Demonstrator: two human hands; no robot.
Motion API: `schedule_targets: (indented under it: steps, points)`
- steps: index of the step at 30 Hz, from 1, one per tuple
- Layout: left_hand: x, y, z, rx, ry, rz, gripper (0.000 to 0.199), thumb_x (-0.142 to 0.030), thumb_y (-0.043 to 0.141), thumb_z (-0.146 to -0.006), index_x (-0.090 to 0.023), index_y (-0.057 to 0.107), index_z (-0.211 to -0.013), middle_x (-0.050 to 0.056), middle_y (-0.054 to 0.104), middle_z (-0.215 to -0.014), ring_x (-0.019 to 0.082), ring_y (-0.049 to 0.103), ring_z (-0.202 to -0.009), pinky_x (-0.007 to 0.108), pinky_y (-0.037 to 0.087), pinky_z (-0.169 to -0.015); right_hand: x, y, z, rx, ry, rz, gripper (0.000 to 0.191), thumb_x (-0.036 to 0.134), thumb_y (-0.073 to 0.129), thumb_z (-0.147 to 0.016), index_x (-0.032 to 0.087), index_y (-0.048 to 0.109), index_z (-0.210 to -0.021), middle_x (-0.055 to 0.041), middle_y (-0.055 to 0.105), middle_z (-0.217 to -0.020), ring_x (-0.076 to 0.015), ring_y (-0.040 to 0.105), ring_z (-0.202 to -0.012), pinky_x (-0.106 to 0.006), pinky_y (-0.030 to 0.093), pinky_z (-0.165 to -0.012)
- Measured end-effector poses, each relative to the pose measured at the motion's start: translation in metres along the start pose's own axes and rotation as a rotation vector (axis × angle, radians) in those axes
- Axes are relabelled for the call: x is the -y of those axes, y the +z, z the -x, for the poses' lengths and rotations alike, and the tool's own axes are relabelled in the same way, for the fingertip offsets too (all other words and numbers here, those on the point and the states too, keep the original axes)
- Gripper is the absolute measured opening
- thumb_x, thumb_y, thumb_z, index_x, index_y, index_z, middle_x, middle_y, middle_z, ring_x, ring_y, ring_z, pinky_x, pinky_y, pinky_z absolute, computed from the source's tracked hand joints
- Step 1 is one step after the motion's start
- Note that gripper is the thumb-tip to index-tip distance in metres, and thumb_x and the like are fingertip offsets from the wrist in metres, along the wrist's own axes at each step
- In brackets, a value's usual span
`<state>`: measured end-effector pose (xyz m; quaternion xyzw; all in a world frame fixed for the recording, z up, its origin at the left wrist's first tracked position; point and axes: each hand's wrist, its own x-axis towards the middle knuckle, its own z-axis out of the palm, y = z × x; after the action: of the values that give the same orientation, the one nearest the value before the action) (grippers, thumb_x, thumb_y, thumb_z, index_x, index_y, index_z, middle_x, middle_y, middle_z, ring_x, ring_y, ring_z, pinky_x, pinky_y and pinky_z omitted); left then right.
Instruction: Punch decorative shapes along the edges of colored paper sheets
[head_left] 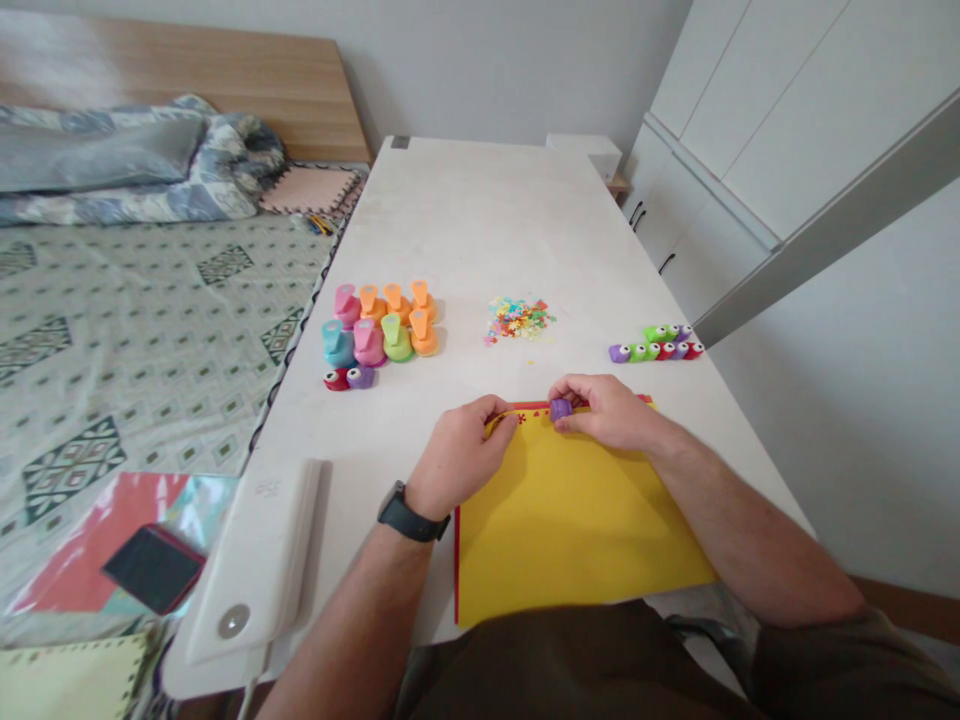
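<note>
A yellow sheet of paper [585, 520] lies in front of me over a red sheet [457, 570], whose edge shows along the left and far sides. Small cut-out shapes along the yellow sheet's far edge let red show through. My left hand [472, 445] pinches that far edge near its left corner. Between the thumb and fingers of my right hand [600, 410] is a small purple craft punch [559, 409], placed at the far edge beside the cut-outs. Its underside is hidden.
Left of the sheets stand several large craft punches [397, 338] and two small punches [349, 378]. Paper confetti [521, 319] is piled at mid-table, with several small punches [656, 350] to the right. A white laminator-like device [259, 560] lies near the left edge; a bed [150, 350] adjoins.
</note>
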<state>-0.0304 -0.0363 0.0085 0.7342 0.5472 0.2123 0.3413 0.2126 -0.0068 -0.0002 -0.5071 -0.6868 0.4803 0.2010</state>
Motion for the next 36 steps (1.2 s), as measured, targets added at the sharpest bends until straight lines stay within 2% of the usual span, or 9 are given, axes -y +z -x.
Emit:
schedule_targets:
  steps: [3,5,8,11,14,17,21,28,36]
  points:
    - [0.000,0.000,-0.001,-0.024,0.024,0.009,0.024,-0.039,0.054,-0.095,-0.023,0.070,-0.105,0.003,0.076,-0.099,0.020,0.069,-0.087,0.031,0.051,-0.077,0.000,0.000,0.000,-0.001,0.005,0.010,0.026,0.027,0.076,-0.075,0.020,0.069,-0.100,-0.0019,0.072,-0.088,-0.0179,0.065,-0.081,-0.030,0.050,-0.076]
    - [-0.004,-0.003,-0.001,-0.086,0.066,0.009,0.026,-0.037,0.059,-0.093,-0.022,0.069,-0.112,0.004,0.075,-0.109,0.021,0.069,-0.098,0.033,0.052,-0.087,-0.001,0.000,0.000,-0.005,-0.001,0.020,0.027,0.027,0.076,-0.075,0.020,0.069,-0.100,-0.0020,0.072,-0.088,-0.0181,0.066,-0.082,-0.031,0.050,-0.076]
    - [-0.017,-0.009,0.000,-0.170,0.192,0.015,0.030,-0.036,0.064,-0.092,-0.022,0.068,-0.118,0.006,0.073,-0.121,0.022,0.066,-0.113,0.035,0.048,-0.102,0.000,0.000,0.001,-0.006,-0.024,0.017,0.026,0.026,0.075,-0.076,0.020,0.069,-0.101,-0.0022,0.072,-0.089,-0.0186,0.066,-0.084,-0.031,0.050,-0.078]
    - [-0.028,-0.010,-0.001,-0.166,0.290,0.050,0.036,-0.043,0.065,-0.092,-0.022,0.067,-0.121,0.006,0.071,-0.125,0.022,0.065,-0.117,0.035,0.048,-0.105,0.001,0.001,0.002,-0.010,-0.035,0.027,0.025,0.025,0.075,-0.076,0.020,0.069,-0.100,-0.0018,0.072,-0.089,-0.0188,0.066,-0.084,-0.032,0.050,-0.078]
    - [-0.026,-0.003,-0.005,-0.154,0.262,-0.028,0.051,-0.054,0.069,-0.087,-0.020,0.065,-0.125,0.009,0.070,-0.127,0.026,0.064,-0.119,0.039,0.048,-0.105,0.004,0.002,0.004,-0.020,-0.060,0.056,0.024,0.023,0.075,-0.076,0.020,0.069,-0.099,-0.0020,0.072,-0.090,-0.0190,0.066,-0.084,-0.032,0.050,-0.079]
    - [-0.019,0.008,-0.012,-0.047,0.231,-0.119,0.066,-0.061,0.072,-0.081,-0.019,0.062,-0.131,0.011,0.072,-0.120,0.030,0.066,-0.113,0.041,0.050,-0.100,0.006,0.002,0.005,-0.019,-0.084,0.075,0.026,0.019,0.073,-0.076,0.020,0.069,-0.102,-0.0029,0.074,-0.093,-0.0194,0.068,-0.086,-0.032,0.050,-0.081]
    - [-0.018,0.017,-0.017,0.064,0.234,-0.129,0.052,-0.060,0.069,-0.084,-0.023,0.067,-0.120,0.008,0.075,-0.111,0.028,0.069,-0.103,0.038,0.051,-0.091,0.010,0.002,0.007,-0.021,-0.084,0.102,0.027,0.018,0.074,-0.076,0.021,0.071,-0.102,-0.0031,0.075,-0.093,-0.0202,0.068,-0.086,-0.033,0.050,-0.081]
    - [-0.021,0.021,-0.021,0.134,0.191,-0.011,0.040,-0.050,0.070,-0.086,-0.022,0.065,-0.115,0.007,0.075,-0.108,0.026,0.070,-0.098,0.034,0.052,-0.084,0.012,0.006,0.009,-0.029,-0.105,0.104,0.026,0.015,0.071,-0.076,0.021,0.071,-0.101,-0.0019,0.075,-0.094,-0.0195,0.067,-0.086,-0.032,0.050,-0.080]
    - [-0.017,0.023,-0.021,0.121,0.205,-0.078,0.037,-0.049,0.070,-0.087,-0.020,0.063,-0.108,0.008,0.074,-0.103,0.028,0.071,-0.095,0.034,0.050,-0.078,0.009,0.008,0.008,-0.036,-0.121,0.138,0.024,0.015,0.071,-0.076,0.022,0.070,-0.099,-0.0008,0.075,-0.094,-0.0191,0.067,-0.087,-0.031,0.049,-0.080]
